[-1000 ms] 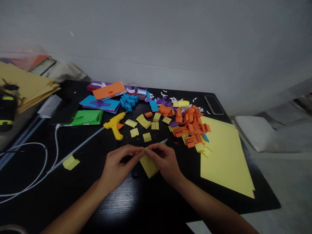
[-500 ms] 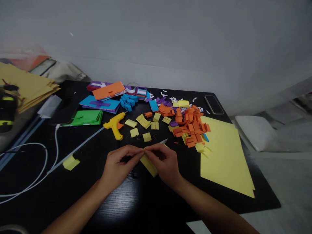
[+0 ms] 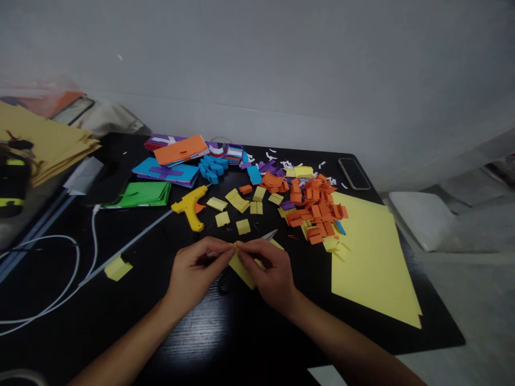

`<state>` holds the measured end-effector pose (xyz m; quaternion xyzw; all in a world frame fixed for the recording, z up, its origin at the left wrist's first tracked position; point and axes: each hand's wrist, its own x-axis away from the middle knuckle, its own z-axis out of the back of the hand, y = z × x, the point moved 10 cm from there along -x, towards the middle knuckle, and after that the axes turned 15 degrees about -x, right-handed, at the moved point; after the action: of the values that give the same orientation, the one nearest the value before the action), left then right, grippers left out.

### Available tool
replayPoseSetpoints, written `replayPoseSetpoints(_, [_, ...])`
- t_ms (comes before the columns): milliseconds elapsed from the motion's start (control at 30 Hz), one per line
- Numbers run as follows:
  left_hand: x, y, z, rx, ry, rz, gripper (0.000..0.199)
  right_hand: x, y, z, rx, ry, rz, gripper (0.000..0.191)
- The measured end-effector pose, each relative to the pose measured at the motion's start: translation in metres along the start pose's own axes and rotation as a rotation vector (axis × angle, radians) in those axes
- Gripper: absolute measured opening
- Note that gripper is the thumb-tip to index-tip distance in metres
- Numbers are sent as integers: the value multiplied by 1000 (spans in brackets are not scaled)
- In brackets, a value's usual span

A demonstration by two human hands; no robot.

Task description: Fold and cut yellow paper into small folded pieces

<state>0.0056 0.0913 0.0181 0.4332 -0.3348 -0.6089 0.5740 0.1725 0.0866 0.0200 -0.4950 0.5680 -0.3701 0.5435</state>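
Note:
A folded strip of yellow paper [image 3: 242, 272] is pinched between both my hands above the table's middle. The fingertips of my left hand [image 3: 198, 268] grip its upper end. My right hand [image 3: 270, 272] pinches the same end from the other side, its fingers nearly touching the left ones. Partly covered by my hands lies a pair of scissors [image 3: 270, 235], its blade tip pointing up and right. Small folded yellow paper pieces [image 3: 243, 227] lie just beyond my fingers. A yellow glue gun [image 3: 190, 208] rests to their left.
Orange folded pieces [image 3: 317, 209] form a heap on the right, beside large yellow sheets [image 3: 372, 262]. A phone [image 3: 353, 173] lies at the back right corner. Stacks of blue paper [image 3: 166, 171] and green paper [image 3: 145, 193] stand at the left, near a white cable [image 3: 76, 252].
My hands have shifted very slightly left and up with the yellow paper strip. More yellow paper shows beside my right hand. Other things stay in place.

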Motion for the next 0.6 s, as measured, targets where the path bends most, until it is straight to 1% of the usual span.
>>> replayPoseSetpoints(100, [-1,-1,-2,4,-25,11,5,1,3,1,-16,3,-9,16])
replayPoseSetpoints(200, [-3,-5,-6,56,-75,61,5,0,3,1,-19,5,-11,16])
replayPoseSetpoints(300, [-5,-10,-11,105,-146,122,13,0,1,1,-7,6,3,16])
replayPoseSetpoints(367, [-5,-11,-15,63,-196,129,13,0,1,1,8,-2,7,16])
replayPoseSetpoints(433, [-5,-11,-17,-1,-229,115,17,1,2,-1,20,-14,2,15])
replayPoseSetpoints(533, [-5,-10,-13,-51,-213,92,21,1,6,-2,35,-32,-40,15])
replayPoseSetpoints(600, [-7,-11,-3,-64,-153,93,20,0,11,0,40,-22,-93,14])
